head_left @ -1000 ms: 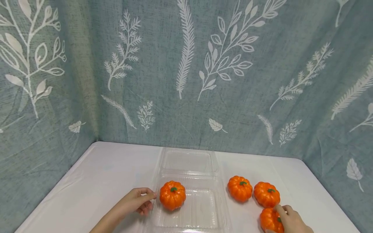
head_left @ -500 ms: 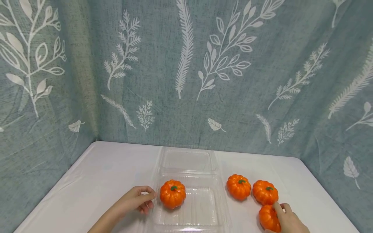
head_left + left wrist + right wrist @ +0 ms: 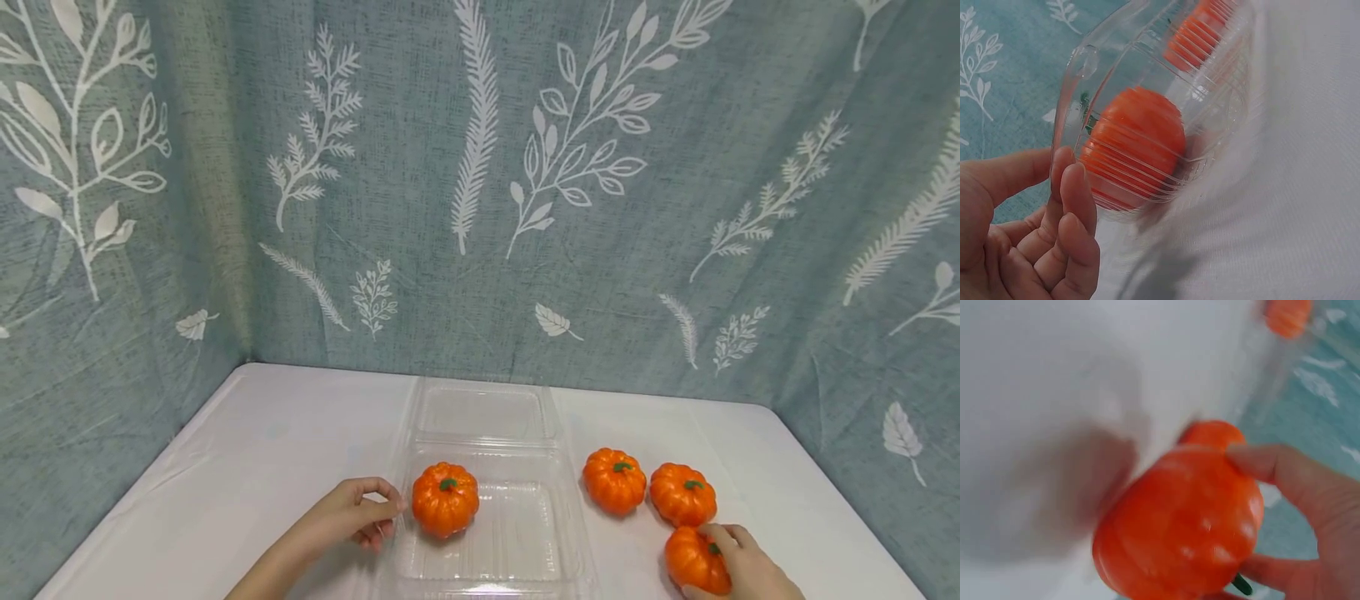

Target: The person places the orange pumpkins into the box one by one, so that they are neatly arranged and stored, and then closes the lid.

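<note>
A clear plastic clamshell container (image 3: 517, 533) lies on the table with its lid (image 3: 480, 414) folded back. My left hand (image 3: 356, 515) pinches the left rim between thumb and fingers, as the container wall (image 3: 1082, 81) in the left wrist view shows. Inside, at the left, sits a small orange pumpkin (image 3: 445, 500) with a green stem. At the front right, my right hand (image 3: 746, 567) grips another orange pumpkin (image 3: 693, 560). Thumb and fingers lie around this pumpkin (image 3: 1179, 525) in the right wrist view, and its underside is hidden.
Two more orange pumpkins, one nearer the container (image 3: 615, 482) and one farther right (image 3: 682, 495), stand beyond the gripped one. A white table (image 3: 300, 425) carries everything. Patterned teal cloth (image 3: 450, 317) hangs along the back and both sides.
The head view has shifted slightly. My right hand keeps its hold on the front pumpkin, which has turned a little so that its stem shows again. My left hand stays at the container's rim.
</note>
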A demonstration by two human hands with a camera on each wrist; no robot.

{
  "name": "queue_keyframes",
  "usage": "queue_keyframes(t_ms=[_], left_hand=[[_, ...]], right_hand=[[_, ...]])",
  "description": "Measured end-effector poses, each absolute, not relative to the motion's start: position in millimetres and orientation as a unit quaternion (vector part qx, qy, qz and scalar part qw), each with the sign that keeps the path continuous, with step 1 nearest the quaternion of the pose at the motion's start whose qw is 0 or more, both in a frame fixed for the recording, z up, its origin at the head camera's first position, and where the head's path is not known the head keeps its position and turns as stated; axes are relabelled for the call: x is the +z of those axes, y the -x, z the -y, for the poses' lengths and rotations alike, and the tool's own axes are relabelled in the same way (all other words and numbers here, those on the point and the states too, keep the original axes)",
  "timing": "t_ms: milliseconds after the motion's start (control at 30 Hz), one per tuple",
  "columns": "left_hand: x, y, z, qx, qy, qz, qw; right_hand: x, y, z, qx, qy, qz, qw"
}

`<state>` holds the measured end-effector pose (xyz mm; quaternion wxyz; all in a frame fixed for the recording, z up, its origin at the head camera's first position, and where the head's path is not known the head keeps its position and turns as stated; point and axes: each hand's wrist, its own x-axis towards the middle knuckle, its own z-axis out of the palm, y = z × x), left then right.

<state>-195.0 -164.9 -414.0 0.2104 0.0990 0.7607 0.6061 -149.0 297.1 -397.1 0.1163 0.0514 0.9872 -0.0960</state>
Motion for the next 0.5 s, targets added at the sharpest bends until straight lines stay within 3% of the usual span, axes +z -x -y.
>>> queue_keyframes(t_ms=[133, 500], left_hand=[[-416, 195, 165, 0.606, -0.102, -0.76, 0.21], [-414, 194, 167, 0.607, -0.103, -0.76, 0.208]], right_hand=[[-379, 149, -300, -0.145, -0.047, -0.978, 0.142], [-349, 161, -337, -0.324, 0.092, -0.9, 0.278]])
